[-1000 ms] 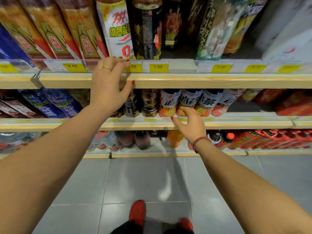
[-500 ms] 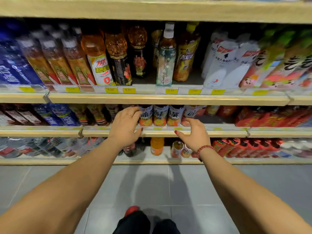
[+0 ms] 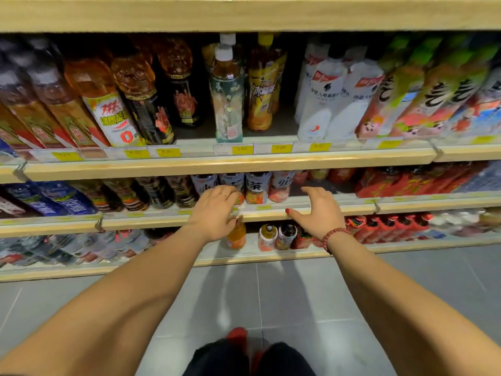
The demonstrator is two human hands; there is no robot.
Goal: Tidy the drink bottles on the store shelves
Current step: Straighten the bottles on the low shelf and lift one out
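Bottles with white labels [image 3: 257,185] stand at left hand's [image 3: 217,213] curled fingertips, grip unclear; right hand [image 3: 318,213] hovers spread beside them.

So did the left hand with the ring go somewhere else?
Yes. The left hand went down, from the yellow price tags to the shelf below them.

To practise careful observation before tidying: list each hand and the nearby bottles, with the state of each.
white-labelled bottles: upright, in a row at the middle shelf front
left hand: fingers bent against the white-labelled bottles, grip unclear
right hand: open, fingers spread, holding nothing
green-labelled bottle: upright, capped, upper shelf front
orange bottle: upright, bottom shelf
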